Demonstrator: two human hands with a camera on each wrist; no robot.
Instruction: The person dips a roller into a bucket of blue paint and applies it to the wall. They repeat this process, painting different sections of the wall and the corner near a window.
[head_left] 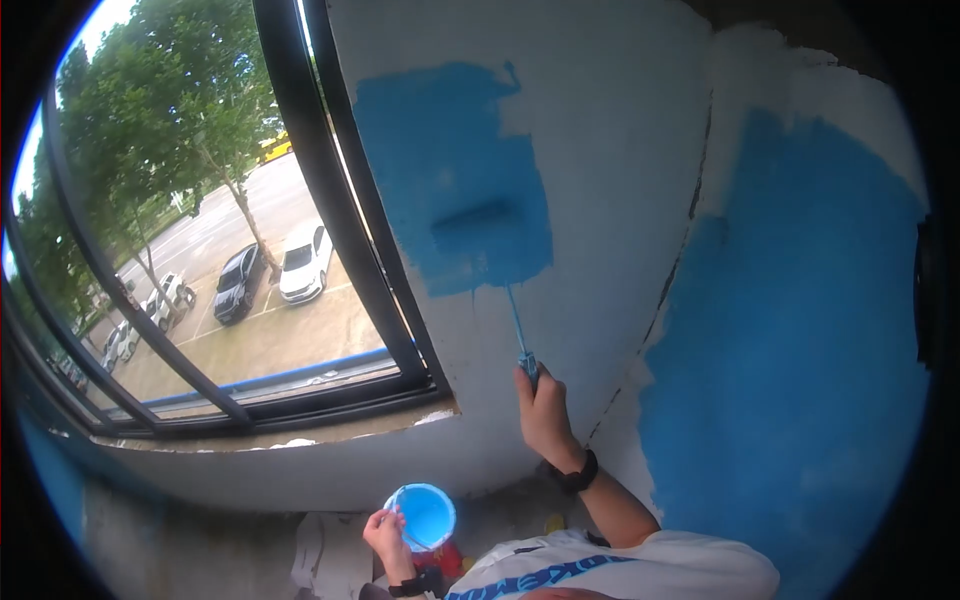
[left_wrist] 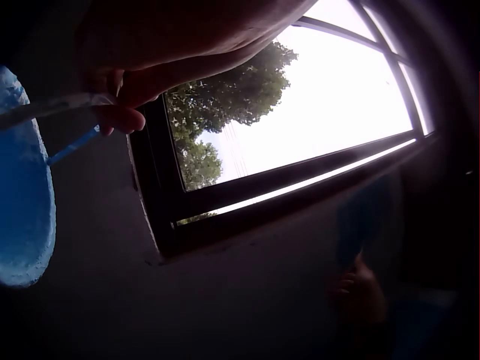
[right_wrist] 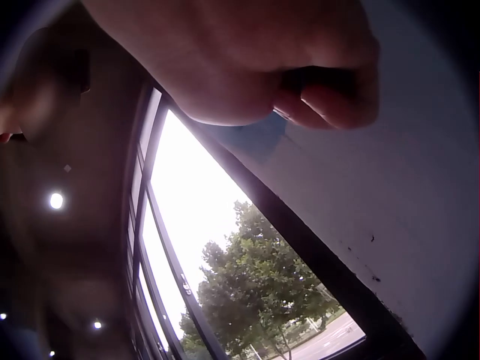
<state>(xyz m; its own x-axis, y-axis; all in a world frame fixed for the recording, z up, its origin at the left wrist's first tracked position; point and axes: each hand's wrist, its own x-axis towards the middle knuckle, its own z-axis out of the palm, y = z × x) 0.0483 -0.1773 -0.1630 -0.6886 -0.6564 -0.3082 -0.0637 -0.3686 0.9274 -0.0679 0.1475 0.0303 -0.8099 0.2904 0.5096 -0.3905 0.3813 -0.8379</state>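
My right hand (head_left: 548, 415) grips the handle of a paint roller (head_left: 516, 322), whose blurred head lies over a blue painted patch (head_left: 450, 130) on the wall. In the right wrist view the fingers of my right hand (right_wrist: 300, 67) are curled, and the roller is hidden. Low in the head view, my left hand (head_left: 388, 538) holds the handle of a white-rimmed bucket (head_left: 428, 515) with blue paint inside. The left wrist view shows my left hand (left_wrist: 172, 52) pinching that handle beside the bucket (left_wrist: 26, 195).
A dark-framed window (head_left: 345, 190) stands left of the painted patch, with a sill (head_left: 300, 437) beneath. Another wall with a large blue area (head_left: 790, 330) is at the right, past a cracked corner line. A pale sheet-like object (head_left: 325, 560) lies below, left of the bucket.
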